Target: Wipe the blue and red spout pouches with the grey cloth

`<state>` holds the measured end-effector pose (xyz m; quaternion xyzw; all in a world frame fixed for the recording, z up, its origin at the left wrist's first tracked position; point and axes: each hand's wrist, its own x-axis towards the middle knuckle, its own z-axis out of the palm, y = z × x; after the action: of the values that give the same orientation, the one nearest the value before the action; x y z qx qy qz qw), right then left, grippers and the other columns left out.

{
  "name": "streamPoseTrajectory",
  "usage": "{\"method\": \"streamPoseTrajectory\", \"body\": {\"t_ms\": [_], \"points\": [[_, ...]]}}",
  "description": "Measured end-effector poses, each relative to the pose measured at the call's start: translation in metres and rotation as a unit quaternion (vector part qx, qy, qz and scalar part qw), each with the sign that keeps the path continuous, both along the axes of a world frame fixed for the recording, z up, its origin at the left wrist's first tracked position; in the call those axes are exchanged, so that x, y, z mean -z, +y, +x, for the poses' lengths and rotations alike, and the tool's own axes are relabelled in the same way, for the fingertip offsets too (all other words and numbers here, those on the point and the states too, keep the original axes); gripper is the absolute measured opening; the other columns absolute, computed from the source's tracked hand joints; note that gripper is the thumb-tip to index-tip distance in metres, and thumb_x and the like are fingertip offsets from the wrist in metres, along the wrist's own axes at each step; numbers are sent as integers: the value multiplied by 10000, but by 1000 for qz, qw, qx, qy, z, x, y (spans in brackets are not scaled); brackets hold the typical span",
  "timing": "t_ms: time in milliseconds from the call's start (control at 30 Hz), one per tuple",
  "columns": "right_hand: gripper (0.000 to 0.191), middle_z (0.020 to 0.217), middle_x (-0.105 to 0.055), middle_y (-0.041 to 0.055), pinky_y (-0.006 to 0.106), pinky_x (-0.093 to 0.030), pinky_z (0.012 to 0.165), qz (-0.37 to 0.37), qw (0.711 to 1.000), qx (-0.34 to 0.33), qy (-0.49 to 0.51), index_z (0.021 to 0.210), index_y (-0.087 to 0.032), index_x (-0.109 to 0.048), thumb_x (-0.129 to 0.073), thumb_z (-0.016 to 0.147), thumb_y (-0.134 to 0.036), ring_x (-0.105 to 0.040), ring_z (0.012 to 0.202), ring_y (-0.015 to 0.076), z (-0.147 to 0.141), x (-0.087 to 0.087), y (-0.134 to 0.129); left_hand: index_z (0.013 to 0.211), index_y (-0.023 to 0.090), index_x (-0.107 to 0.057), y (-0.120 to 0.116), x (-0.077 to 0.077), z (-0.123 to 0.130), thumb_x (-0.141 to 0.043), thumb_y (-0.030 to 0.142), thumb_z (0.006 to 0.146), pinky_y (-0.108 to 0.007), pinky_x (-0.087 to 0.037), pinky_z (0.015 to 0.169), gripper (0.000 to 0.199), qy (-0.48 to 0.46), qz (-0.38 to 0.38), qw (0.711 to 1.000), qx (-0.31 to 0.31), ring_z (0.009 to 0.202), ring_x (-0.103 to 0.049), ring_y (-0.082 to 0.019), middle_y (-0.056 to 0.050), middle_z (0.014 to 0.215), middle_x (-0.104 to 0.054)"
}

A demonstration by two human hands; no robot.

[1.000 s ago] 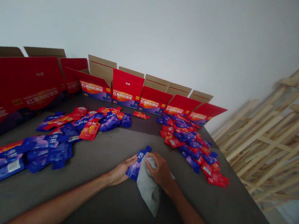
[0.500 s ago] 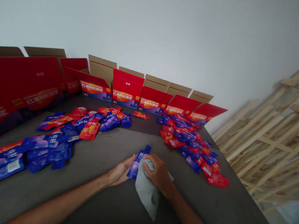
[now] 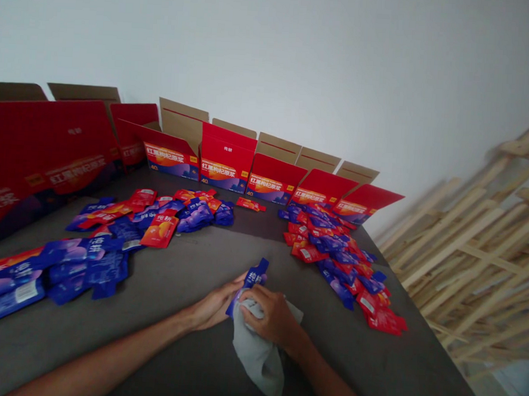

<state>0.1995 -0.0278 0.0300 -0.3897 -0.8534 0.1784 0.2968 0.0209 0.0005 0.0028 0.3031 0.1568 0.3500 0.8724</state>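
The right hand (image 3: pixel 270 316), clutching a cloth (image 3: pixel 257 356), is shifting lower over the pouch (image 3: pixel 253 277) at lower centre; the left hand (image 3: pixel 219 304) is gripping the pouch's left edge. Probably light, soft and slippery, it is favouring edge holds.

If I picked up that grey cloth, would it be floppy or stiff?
Probably floppy: the grey cloth droops in folds below the right hand. It seems light, since that one hand holds it bunched. It likely wouldn't roll, being limp and uneven in shape.
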Motion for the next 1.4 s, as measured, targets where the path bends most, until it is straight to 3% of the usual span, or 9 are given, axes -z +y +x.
{"method": "streamPoseTrajectory", "body": {"t_ms": [167,333,500,767,1000,1233,1400], "points": [[176,965,-688,21,259,-506,750,7,1000,-5,-25,1041,-247,-638,-630,866,-232,-661,824,173,-5,4,-3,1479,233,-401,-1,3,-2,-497,273,962,-328,-385,1000,527,3,-11,1000,0,1124,-626,-219,-94,1287,-656],[137,956,-683,24,258,-508,770,26,996,80,38,1002,-237,-624,-607,873,-196,-667,849,172,-1,1,0,1438,220,-469,-2,-6,-1,-502,242,955,-338,-392,1006,484,18,14,999,26,1176,-604,-230,-96,1291,-657],[121,923,-672,26,262,-505,816,54,984,133,102,993,-231,-618,-581,888,-183,-661,885,171,7,-5,6,1415,213,-504,-3,-9,1,-526,193,935,-346,-312,1100,481,6,34,999,37,1290,-526,-226,-94,1377,-601],[155,970,-679,16,256,-505,792,8,999,38,38,1018,-243,-620,-612,873,-189,-665,873,169,-1,0,0,1480,250,-403,-4,-2,-2,-482,277,965,-338,-372,1037,521,10,0,1000,24,1221,-574,-224,-84,1341,-625],[171,985,-697,15,266,-517,777,4,999,-30,-33,1053,-255,-630,-629,883,-240,-673,870,174,-9,1,-7,1496,233,-374,-1,2,-5,-466,273,970,-334,-331,1071,536,0,-7,1000,17,1230,-562,-223,-93,1366,-605],[129,965,-679,37,267,-515,807,42,991,116,42,1021,-235,-614,-577,901,-205,-671,891,179,11,-1,9,1457,207,-445,-2,-6,-1,-462,238,966,-328,-371,1045,492,15,12,999,32,1221,-576,-224,-96,1340,-626],[108,945,-673,38,275,-509,824,43,989,124,68,1008,-230,-610,-571,907,-224,-666,892,182,20,-2,17,1504,251,-358,-3,-10,-1,-479,254,962,-342,-335,1097,555,1,17,999,40,1267,-553,-227,-86,1413,-571]]}}
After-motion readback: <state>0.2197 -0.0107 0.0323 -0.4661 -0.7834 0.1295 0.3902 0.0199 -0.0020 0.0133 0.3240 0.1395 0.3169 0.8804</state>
